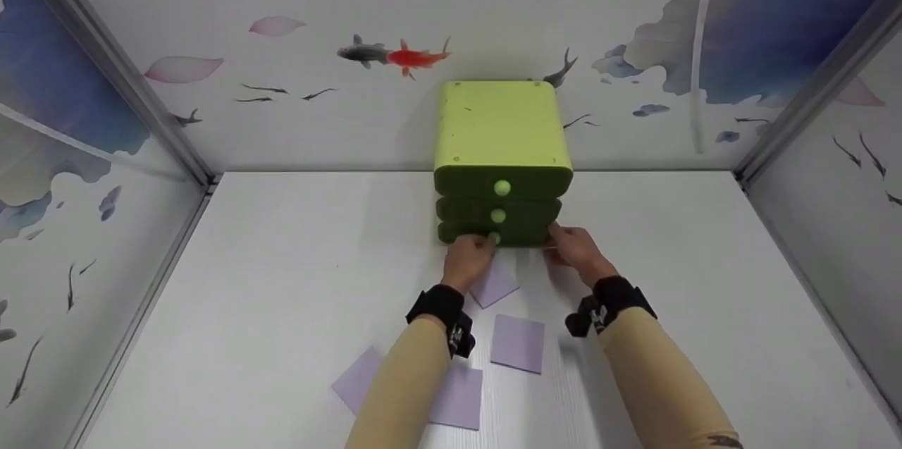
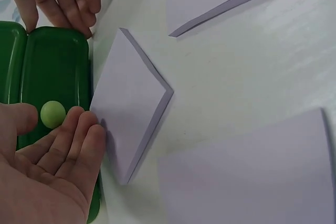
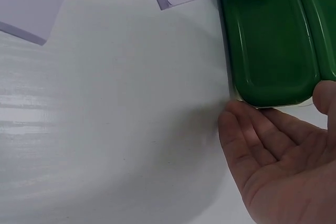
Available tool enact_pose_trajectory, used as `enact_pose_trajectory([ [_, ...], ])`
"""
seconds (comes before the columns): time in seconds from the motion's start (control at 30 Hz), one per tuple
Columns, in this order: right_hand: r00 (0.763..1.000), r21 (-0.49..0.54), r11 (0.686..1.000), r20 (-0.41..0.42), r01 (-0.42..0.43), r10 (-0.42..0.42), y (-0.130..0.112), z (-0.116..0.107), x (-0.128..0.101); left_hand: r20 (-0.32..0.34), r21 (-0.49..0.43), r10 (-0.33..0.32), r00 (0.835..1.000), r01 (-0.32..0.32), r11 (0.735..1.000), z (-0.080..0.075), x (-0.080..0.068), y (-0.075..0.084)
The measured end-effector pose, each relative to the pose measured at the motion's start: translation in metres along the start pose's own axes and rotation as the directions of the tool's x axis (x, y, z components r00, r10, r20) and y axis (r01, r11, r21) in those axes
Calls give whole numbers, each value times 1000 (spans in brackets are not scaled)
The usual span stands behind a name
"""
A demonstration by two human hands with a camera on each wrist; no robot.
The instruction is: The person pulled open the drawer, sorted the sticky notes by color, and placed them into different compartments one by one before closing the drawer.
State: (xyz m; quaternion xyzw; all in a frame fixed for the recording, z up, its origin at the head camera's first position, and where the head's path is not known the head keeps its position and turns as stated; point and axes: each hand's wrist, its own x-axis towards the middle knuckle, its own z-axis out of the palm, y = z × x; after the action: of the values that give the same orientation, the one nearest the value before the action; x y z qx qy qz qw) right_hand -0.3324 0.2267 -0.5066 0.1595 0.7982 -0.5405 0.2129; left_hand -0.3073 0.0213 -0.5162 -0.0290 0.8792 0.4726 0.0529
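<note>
My left hand [image 1: 468, 260] is at the bottom drawer of a small green three-drawer cabinet [image 1: 504, 126]. Its thumb and fingers stand on either side of the round light-green drawer knob [image 2: 53, 114], pinching it. At the cabinet's lower right corner, my right hand [image 3: 286, 156] touches the side with nearly straight fingers, the thumb near the drawer's edge. Just before the cabinet lies a thin lilac square [image 2: 131, 106], close under the left hand. The bottom drawer [image 3: 275, 45] looks closed.
Another lilac square [image 1: 518, 343] lies nearer on the white table [image 1: 296, 280]. Two more, one lilac square [image 1: 456, 400] among them, are partly covered by the left forearm. Behind the cabinet rises a white wall [image 1: 352, 125] painted with fish; side walls flank the table.
</note>
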Motion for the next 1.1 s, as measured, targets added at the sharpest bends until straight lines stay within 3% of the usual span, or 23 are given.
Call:
enact_pose_trajectory([
  [0.37, 989, -70, 992, 112, 106, -98, 0, -4, -5, -53, -17, -68, 996, 67, 998, 8, 8, -1],
  [0.8, 984, -172, 969, 31, 178, -175, 2, 1, -10, -56, 23, -59, 997, 60, 998, 7, 5, 0],
  [1.1, 977, -293, 933, 20, 207, -210, -4, -1, -12, 7, 2, -17, 1000, 17, 1000, 4, -5, -1],
])
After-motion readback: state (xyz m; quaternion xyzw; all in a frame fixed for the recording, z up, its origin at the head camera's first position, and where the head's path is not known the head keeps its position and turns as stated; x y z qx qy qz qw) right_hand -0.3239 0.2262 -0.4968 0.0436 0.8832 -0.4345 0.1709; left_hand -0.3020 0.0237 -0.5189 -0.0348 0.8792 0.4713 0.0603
